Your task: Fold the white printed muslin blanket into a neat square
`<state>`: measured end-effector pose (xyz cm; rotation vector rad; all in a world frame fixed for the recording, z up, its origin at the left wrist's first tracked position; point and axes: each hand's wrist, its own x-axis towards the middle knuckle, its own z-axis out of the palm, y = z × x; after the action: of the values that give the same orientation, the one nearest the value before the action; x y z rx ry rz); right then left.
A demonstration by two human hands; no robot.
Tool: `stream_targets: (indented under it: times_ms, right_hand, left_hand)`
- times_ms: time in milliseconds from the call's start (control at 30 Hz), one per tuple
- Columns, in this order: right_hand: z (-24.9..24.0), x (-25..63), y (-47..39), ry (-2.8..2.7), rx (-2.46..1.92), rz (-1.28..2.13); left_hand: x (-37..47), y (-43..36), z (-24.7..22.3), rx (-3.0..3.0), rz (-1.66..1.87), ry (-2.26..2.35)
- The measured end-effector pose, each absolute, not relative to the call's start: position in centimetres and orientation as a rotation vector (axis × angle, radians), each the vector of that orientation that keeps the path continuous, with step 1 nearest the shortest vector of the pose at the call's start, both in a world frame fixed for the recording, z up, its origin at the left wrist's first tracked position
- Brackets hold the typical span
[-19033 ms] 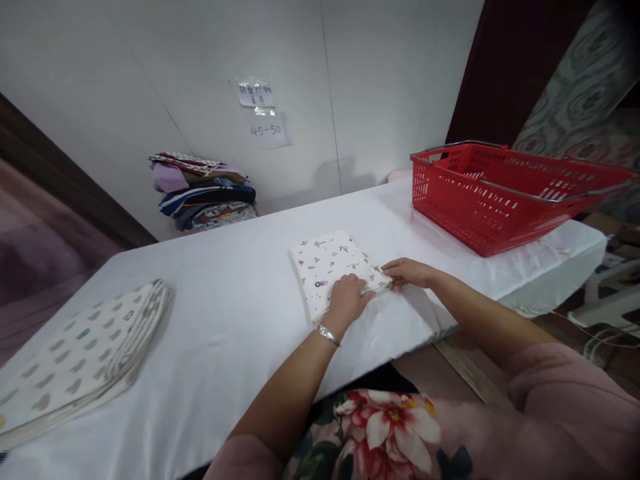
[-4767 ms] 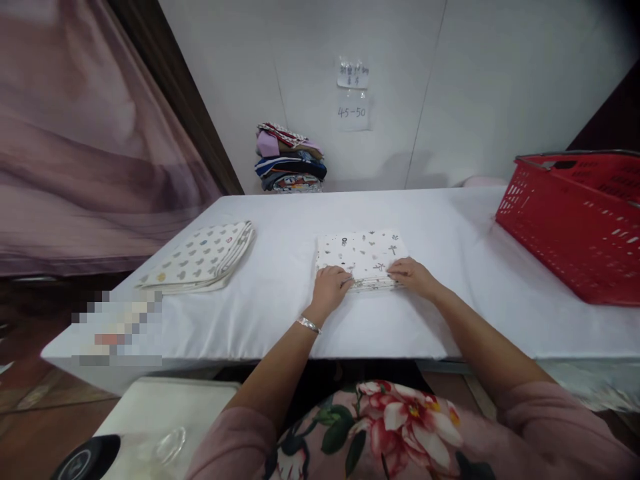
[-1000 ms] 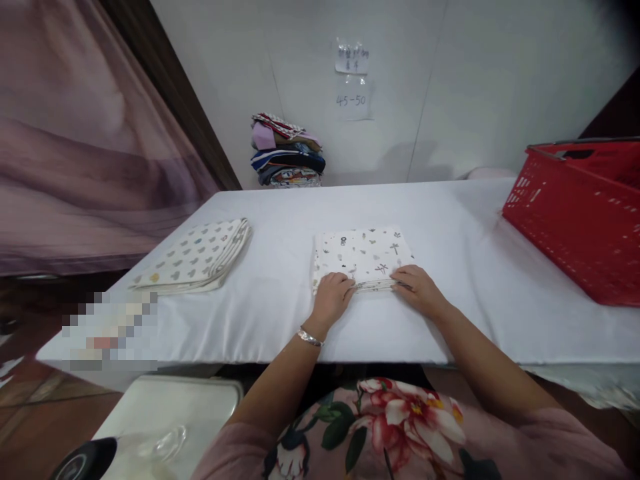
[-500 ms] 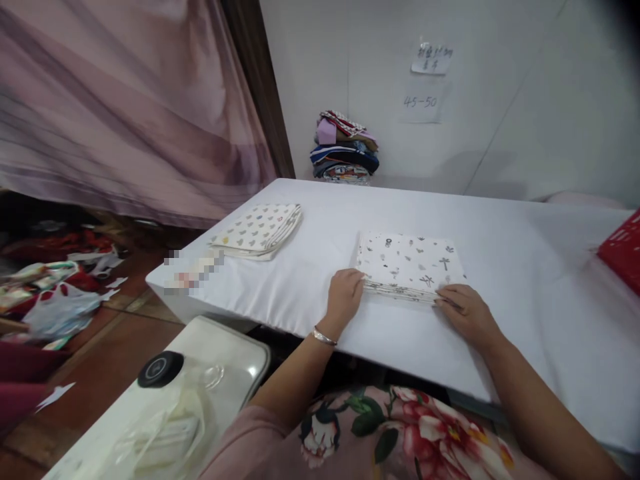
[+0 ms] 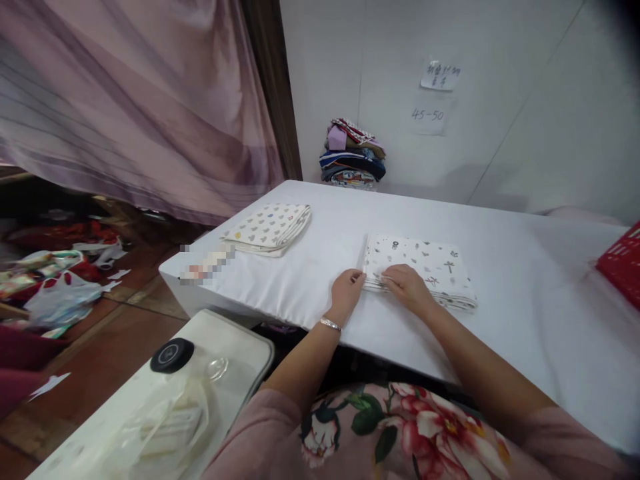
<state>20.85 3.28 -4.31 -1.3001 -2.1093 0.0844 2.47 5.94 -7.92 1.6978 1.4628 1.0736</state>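
1. currently, the folded cloth (image 5: pixel 420 257) is laid flat on the white-covered table (image 5: pixel 525 280), its stacked layers showing along the near edge; it is taken as the centre of the clock.
2. the left hand (image 5: pixel 347 293) is placed at the near-left corner, at eight o'clock. its fingers are curled in close to the layers; whether the cloth is actually gripped by them cannot be told.
3. the right hand (image 5: pixel 413 290) is set across the near edge, with thumb and fingertips closed on the layers a little inboard of the left hand.
4. change noted: the right hand has been shifted from the four o'clock corner toward eight o'clock, while the left hand has been kept at its corner. the four o'clock corner is thus left unheld.
5. by judgement, the work is now concentrated on the left end of the edge, where the layers are apparently being evened. the outline is already nearly square; slippage of the upper layers should be guarded against if the edge is pulled.
6. the second cloth (image 5: pixel 267 227), also folded, is located between nine and ten o'clock. the garment stack (image 5: pixel 353 157) is seen at eleven o'clock, and the red basket (image 5: pixel 623 263) at three o'clock, partly out of view.
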Motion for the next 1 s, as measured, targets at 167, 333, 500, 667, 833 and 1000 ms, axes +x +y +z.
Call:
stream_targets:
  times_ms: [167, 333, 500, 667, 833, 1000]
  right_hand:
    - [-5.1, 18.1, 5.4, -2.171, -1.487, 0.199]
    - [-5.1, 17.9, 5.4, -2.1, -1.528, 0.248]
    - [-5.3, 17.5, 5.1, -1.994, -1.481, 0.261]
    - [-5.9, 16.9, 4.7, -2.08, -1.477, 0.173]
    - [-6.0, 16.8, 4.7, -2.079, -1.516, 0.173]
    - [-5.9, 16.5, 4.9, -2.031, -1.59, 0.205]
  left_hand:
    - [2.3, 5.9, -8.0, 1.736, 1.089, 1.45]
    - [2.3, 6.0, -7.9, 1.742, 1.094, 1.471]
    - [2.3, 5.9, -7.8, 1.737, 1.106, 1.462]
    - [2.2, 6.1, -8.1, 1.726, 1.11, 1.432]
    - [2.2, 6.2, -8.2, 1.698, 1.12, 1.412]
    - [2.2, 6.1, -8.1, 1.704, 1.122, 1.404]
